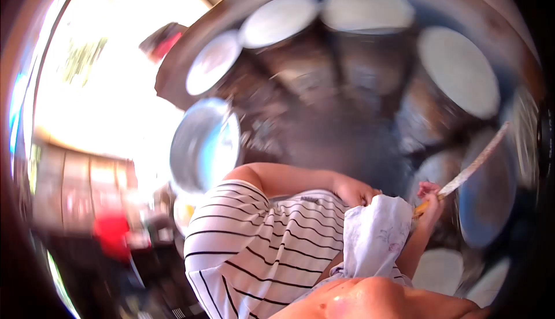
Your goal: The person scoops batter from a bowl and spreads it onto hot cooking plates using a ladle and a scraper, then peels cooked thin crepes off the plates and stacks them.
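My right hand (429, 202) is closed round the yellowish lower end of a long flat stick (477, 162), whose pale, speckled length slants up to the right. My left hand (354, 192) has its fingers curled at the top edge of a white cloth (378, 232) with a faint pattern. This cloth hangs between the two hands, over my body. Below it is a white garment with black stripes (277, 232). Right of the stick's handle stands a bluish round surface (488, 197), partly behind the stick.
Several round white-topped vessels (367, 10) stand in an arc beyond my hands, blurred. A metal basin (182, 140) with bluish-white contents sits at the left. A curved brown rim (173, 79) borders the arc. A red object (111, 235) appears at the lower left.
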Demonstrator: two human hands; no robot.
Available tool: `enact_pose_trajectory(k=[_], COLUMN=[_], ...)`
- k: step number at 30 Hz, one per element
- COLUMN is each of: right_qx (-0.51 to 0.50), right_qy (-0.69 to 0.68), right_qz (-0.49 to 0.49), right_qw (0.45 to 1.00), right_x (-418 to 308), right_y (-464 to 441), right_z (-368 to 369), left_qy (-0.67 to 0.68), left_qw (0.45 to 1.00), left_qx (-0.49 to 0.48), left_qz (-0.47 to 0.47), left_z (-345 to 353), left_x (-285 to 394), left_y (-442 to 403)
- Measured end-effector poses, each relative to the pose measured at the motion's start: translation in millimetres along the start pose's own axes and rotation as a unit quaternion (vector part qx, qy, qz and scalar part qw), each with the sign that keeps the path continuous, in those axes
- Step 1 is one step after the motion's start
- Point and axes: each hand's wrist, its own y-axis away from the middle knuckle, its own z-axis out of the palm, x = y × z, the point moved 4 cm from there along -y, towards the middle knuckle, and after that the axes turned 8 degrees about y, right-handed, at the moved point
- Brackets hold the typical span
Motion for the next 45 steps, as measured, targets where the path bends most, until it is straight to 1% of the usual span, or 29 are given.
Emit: enact_pose_trajectory(k=[2, 3, 5, 7, 8, 9, 11, 13, 14, 15, 18, 20, 21, 22, 23, 24, 26, 27, 29, 30, 33, 34, 36, 37, 38, 40, 41, 43, 45], right_qx=[-0.145, -0.186, -0.254, -0.319, -0.344, -0.369, -0.411, -0.482, -0.518, -0.523, -0.559, -0.587, -0.606, -0.618, -0.599, -0.588, -0.542, -0.554, -0.549, -0.546, -0.509, -0.484, -0.515, -0.517, -0.505, -0.459, -0.476, -0.511, -0.548], right_qy=[0.031, 0.069, 0.137, 0.212, 0.255, 0.296, 0.354, 0.432, 0.461, 0.452, 0.429, 0.573, 0.587, 0.597, 0.579, 0.585, 0.621, 0.637, 0.690, 0.684, 0.657, 0.704, 0.736, 0.722, 0.700, 0.711, 0.709, 0.699, 0.605], right_qz=[0.064, 0.085, 0.103, 0.101, 0.086, 0.085, 0.081, -0.010, -0.062, -0.201, -0.352, -0.311, -0.293, -0.273, -0.307, -0.326, -0.322, -0.312, -0.276, -0.252, -0.202, -0.202, -0.215, -0.217, -0.202, -0.173, -0.169, -0.168, -0.210], right_qw=[0.987, 0.977, 0.952, 0.918, 0.899, 0.877, 0.836, 0.762, 0.718, 0.694, 0.617, 0.481, 0.451, 0.432, 0.460, 0.454, 0.465, 0.436, 0.384, 0.412, 0.517, 0.478, 0.384, 0.406, 0.463, 0.503, 0.491, 0.472, 0.537], right_x=[24, 34, 39, 42, 40, 36, 44, 46, 64, 59, 44, 73, 80, 91, 120, 129, 149, 162, 197, 187, 137, 141, 159, 159, 165, 172, 180, 209, 232], right_y=[-14, -22, -23, -30, -36, -43, -66, -83, -89, -76, 5, 49, 62, 79, 80, 89, 100, 109, 124, 136, 148, 154, 174, 175, 163, 156, 161, 172, 168], right_z=[92, 123, 189, 248, 277, 302, 359, 440, 477, 530, 644, 683, 693, 706, 716, 733, 768, 771, 757, 741, 719, 723, 725, 731, 730, 727, 725, 714, 695], left_qy=[-0.003, -0.100, -0.199, -0.076, 0.023, 0.120, 0.188, 0.136, 0.137, 0.139, 0.167, 0.169, 0.163, 0.144, 0.132, 0.131, 0.162, 0.171, 0.310, 0.392, 0.604, 0.568, 0.468, 0.401, 0.346, 0.262, 0.295, 0.411, 0.490], left_qw=[0.988, 0.943, 0.750, 0.504, 0.362, 0.301, 0.192, 0.085, 0.083, 0.082, 0.135, 0.172, 0.187, 0.206, 0.229, 0.249, 0.202, 0.167, 0.170, 0.163, 0.240, 0.275, 0.348, 0.369, 0.363, 0.323, 0.278, 0.269, 0.254], left_qx=[0.145, 0.318, 0.615, 0.836, 0.915, 0.935, 0.959, 0.986, 0.984, 0.980, 0.964, 0.956, 0.951, 0.957, 0.958, 0.957, 0.966, 0.971, 0.929, 0.894, 0.668, 0.716, 0.791, 0.830, 0.859, 0.907, 0.908, 0.847, 0.778], left_qz=[0.048, -0.014, -0.140, -0.204, -0.178, -0.145, -0.092, -0.047, -0.082, -0.117, -0.154, -0.166, -0.183, -0.148, -0.112, -0.075, -0.007, 0.028, 0.105, 0.142, 0.362, 0.300, 0.184, 0.120, 0.107, 0.067, 0.102, 0.201, 0.299], left_z=[-20, -36, -77, -115, -131, -147, -185, -224, -226, -228, -128, -62, -20, -6, 5, 17, 16, 11, -24, -25, -7, -6, -32, -43, -60, -60, -63, -71, -82], left_x=[29, 45, 51, 16, -7, -20, -73, -107, -130, -149, -175, -130, -100, -85, -79, -81, -72, -64, -115, -143, -133, -129, -123, -99, -101, -121, -136, -140, -136], left_y=[93, 137, 263, 404, 470, 514, 586, 629, 652, 675, 642, 613, 610, 641, 666, 678, 709, 716, 702, 688, 681, 689, 702, 715, 731, 738, 721, 684, 664])
